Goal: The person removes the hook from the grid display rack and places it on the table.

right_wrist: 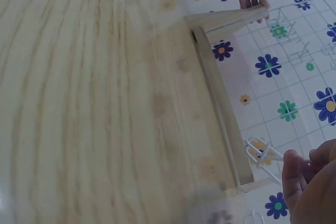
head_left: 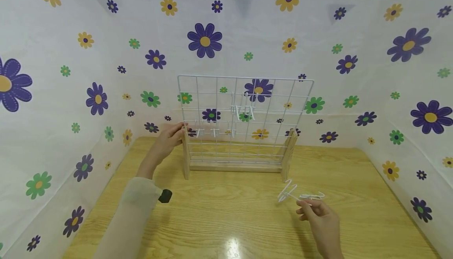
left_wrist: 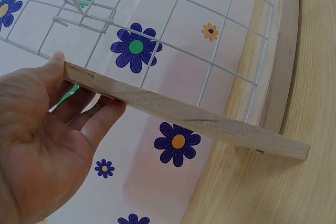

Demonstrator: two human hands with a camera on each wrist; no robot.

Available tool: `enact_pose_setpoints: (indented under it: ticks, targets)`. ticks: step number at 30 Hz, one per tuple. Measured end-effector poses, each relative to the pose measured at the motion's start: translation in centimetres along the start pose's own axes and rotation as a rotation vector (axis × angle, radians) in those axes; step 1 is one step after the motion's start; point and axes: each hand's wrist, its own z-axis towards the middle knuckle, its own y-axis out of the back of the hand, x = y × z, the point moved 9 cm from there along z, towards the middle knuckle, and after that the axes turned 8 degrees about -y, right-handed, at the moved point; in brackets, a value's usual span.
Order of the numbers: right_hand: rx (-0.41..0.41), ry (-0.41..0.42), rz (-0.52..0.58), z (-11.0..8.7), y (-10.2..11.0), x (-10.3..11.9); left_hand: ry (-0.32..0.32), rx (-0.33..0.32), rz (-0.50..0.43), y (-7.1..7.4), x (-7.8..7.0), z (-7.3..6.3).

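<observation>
Beside the left end of a wire mesh rack [head_left: 269, 78], pinches the left wooden upright [head_left: 186, 156] near its top with the left hand [head_left: 170, 137], thumb on one side and fingers [left_wrist: 107, 119] on the other. Over the right part of the table [head_left: 212, 208], nearer than the right upright [head_left: 289, 152], holds a white wire hook [head_left: 285, 191] in the right hand [head_left: 322, 223], nipped narrowly between thumb and bent fingers, with the looped end pointing away toward the rack. Just beyond the right fingertips, more hook wire [head_left: 311, 197] on the table, partly overlapping; cannot tell how many pieces. On the mesh, an upper pair of hooks [head_left: 237, 112] near the middle and a lower row of hooks [head_left: 214, 133] farther left. Along the bottom, between both uprights, a wooden crossbar [head_left: 235, 168]. On the left arm, a pale sleeve [head_left: 136, 204], with a dark block [head_left: 165, 196] by the cuff. Behind and to both sides, a white sheet [head_left: 233, 62] printed with purple, yellow and green flowers.
</observation>
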Motion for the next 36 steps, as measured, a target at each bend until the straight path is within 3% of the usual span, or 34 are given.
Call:
enact_pose_setpoints:
  ticks: [18, 36]
  targets:
    - [0.019, -0.093, 0.078, 0.3, -1.0, -1.7, -0.021, 0.006, 0.014, 0.1, 0.1, 0.0]
    - [0.015, -0.159, 0.056, 0.3, -1.3, -2.8, -0.012, 0.004, 0.016, 0.1, 0.2, -0.1]
